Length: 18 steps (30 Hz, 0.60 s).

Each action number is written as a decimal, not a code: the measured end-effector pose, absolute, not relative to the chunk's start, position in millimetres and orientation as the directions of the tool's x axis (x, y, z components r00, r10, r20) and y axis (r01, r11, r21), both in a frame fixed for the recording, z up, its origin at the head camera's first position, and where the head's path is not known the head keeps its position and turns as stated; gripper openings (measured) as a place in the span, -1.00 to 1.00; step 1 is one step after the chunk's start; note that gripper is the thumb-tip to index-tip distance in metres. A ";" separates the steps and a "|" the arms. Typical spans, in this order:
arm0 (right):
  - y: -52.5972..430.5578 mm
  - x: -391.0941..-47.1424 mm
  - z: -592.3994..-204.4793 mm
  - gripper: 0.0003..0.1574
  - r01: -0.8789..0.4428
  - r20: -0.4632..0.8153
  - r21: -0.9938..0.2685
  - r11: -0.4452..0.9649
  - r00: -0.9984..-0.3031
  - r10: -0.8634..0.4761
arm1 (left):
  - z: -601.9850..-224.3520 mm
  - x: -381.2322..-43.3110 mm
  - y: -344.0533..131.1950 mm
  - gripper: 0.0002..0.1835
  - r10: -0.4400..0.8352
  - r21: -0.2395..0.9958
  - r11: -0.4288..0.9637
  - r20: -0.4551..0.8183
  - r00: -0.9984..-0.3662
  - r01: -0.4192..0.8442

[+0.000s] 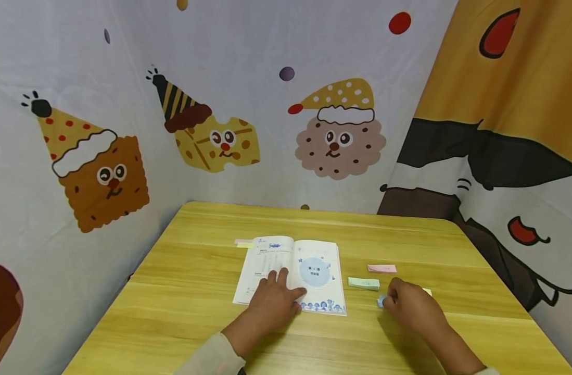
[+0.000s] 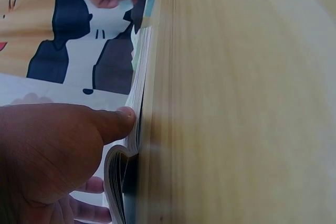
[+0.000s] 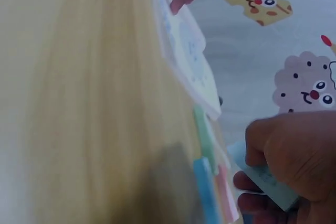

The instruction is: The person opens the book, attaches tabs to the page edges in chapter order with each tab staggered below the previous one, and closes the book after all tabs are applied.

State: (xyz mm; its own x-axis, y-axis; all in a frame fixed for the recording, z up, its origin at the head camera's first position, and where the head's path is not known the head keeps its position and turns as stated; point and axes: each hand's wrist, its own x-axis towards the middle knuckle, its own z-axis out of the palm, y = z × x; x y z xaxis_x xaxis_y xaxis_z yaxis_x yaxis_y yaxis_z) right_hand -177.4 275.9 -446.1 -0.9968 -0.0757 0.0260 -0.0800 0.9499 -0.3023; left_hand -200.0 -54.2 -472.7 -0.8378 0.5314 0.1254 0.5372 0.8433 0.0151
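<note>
An open book lies on the table, with printed text on its left page and a pale blue circle on the right one. My left hand rests on it with fingers spread, thumb across the lower part near the centre fold. Between thumb and fingers, my right hand pinches a light blue sticky note. Under that hand lies a blue sticky-note pad, partly hidden in the head view. Green and pink pads sit just beyond. A yellow pad peeks out behind the right hand.
Pink and yellow tabs stick out from the book's upper left edge. The wooden table is bordered by a cartoon-printed cloth at the back and sides.
</note>
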 end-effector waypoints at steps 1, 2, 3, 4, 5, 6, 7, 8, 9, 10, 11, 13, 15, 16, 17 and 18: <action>274.0 -179.2 -444.5 -0.91 -0.095 0.054 -0.309 0.946 -0.995 -0.083 | -472.8 -200.1 -54.0 -0.60 0.531 0.016 0.844 0.124 -0.839 0.536; 271.9 -181.3 -443.2 -0.90 -0.116 0.085 -0.319 0.941 -0.992 -0.093 | -473.0 -200.1 -53.9 -0.60 0.530 0.019 0.844 0.123 -0.839 0.536; 269.8 -184.1 -442.3 -0.86 -0.140 0.118 -0.327 0.935 -0.987 -0.107 | -473.2 -200.1 -53.8 -0.60 0.529 0.022 0.845 0.120 -0.840 0.535; 267.7 -187.3 -442.1 -0.81 -0.168 0.150 -0.327 0.930 -0.981 -0.124 | -473.4 -199.9 -53.9 -0.60 0.527 0.028 0.845 0.119 -0.842 0.533; 265.4 -190.5 -442.1 -0.76 -0.195 0.182 -0.328 0.924 -0.973 -0.141 | -473.6 -200.0 -53.9 -0.60 0.525 0.033 0.847 0.113 -0.844 0.531; 263.0 -193.7 -442.2 -0.73 -0.220 0.209 -0.328 0.919 -0.965 -0.156 | -473.7 -200.1 -53.9 -0.60 0.524 0.036 0.847 0.111 -0.845 0.530; 260.5 -196.8 -442.4 -0.72 -0.235 0.226 -0.331 0.914 -0.960 -0.165 | -473.9 -200.2 -53.9 -0.60 0.523 0.038 0.848 0.106 -0.846 0.529; 258.1 -200.1 -443.1 -0.72 -0.246 0.238 -0.340 0.908 -0.956 -0.170 | -473.6 -200.0 -53.9 -0.60 0.522 0.040 0.848 0.103 -0.846 0.528; 255.5 -203.4 -443.6 -0.74 -0.253 0.247 -0.343 0.904 -0.953 -0.173 | -473.2 -199.9 -53.8 -0.59 0.522 0.041 0.848 0.099 -0.847 0.528; 252.9 -206.7 -444.2 -0.78 -0.261 0.252 -0.351 0.899 -0.951 -0.177 | -473.1 -199.8 -53.7 -0.59 0.521 0.042 0.849 0.096 -0.848 0.527; 250.2 -210.3 -444.8 -0.83 -0.264 0.255 -0.364 0.893 -0.951 -0.177 | -472.8 -199.7 -53.7 -0.59 0.521 0.040 0.849 0.093 -0.848 0.526; 245.0 -218.5 -447.1 -0.91 -0.257 0.245 -0.398 0.881 -0.955 -0.168 | -472.1 -199.5 -53.6 -0.59 0.521 0.039 0.850 0.094 -0.848 0.526; 240.6 -227.5 -450.2 -0.94 -0.259 0.241 -0.424 0.868 -0.956 -0.167 | -471.9 -199.5 -53.5 -0.59 0.522 0.040 0.849 0.095 -0.848 0.527; 238.6 -232.3 -452.3 -0.95 -0.255 0.237 -0.439 0.862 -0.958 -0.163 | -472.0 -199.4 -53.5 -0.59 0.523 0.040 0.848 0.095 -0.847 0.528; 236.6 -236.9 -454.5 -0.95 -0.248 0.231 -0.453 0.856 -0.960 -0.155 | -472.1 -199.5 -53.5 -0.59 0.524 0.040 0.847 0.098 -0.846 0.530; 234.6 -241.4 -456.9 -0.95 -0.239 0.223 -0.470 0.850 -0.964 -0.147 | -472.4 -199.6 -53.4 -0.59 0.525 0.039 0.846 0.099 -0.845 0.531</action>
